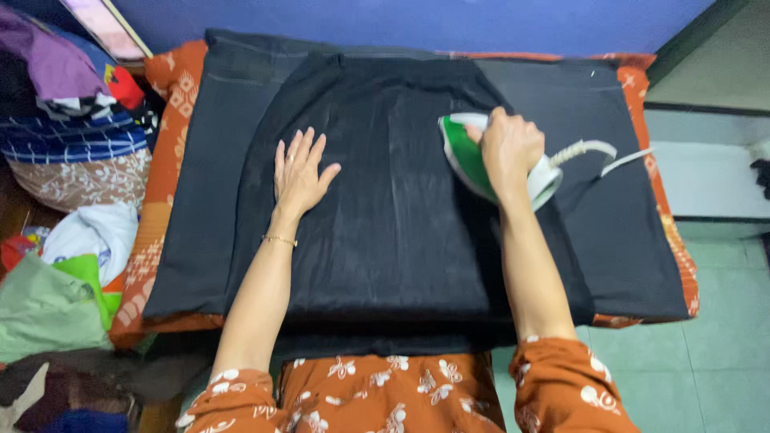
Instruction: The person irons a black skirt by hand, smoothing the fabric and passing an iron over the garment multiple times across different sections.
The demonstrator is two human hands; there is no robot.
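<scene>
1. Head view: right hand [508, 149] was closed around the handle of a green-and-white iron [473, 164], which sat on the black garment [385, 232].
2. Left hand [298, 172], well apart to the iron's left, lay open and flat, fingers spread, palm pressing the same garment.
3. Under both hands, the garment rested on a dark cloth [200, 208] over an orange patterned pad [164, 120].
4. Beyond the right hand, a white cord [589, 148] trailed away.
5. Far left of the left hand: heaped clothes [68, 160].
</scene>
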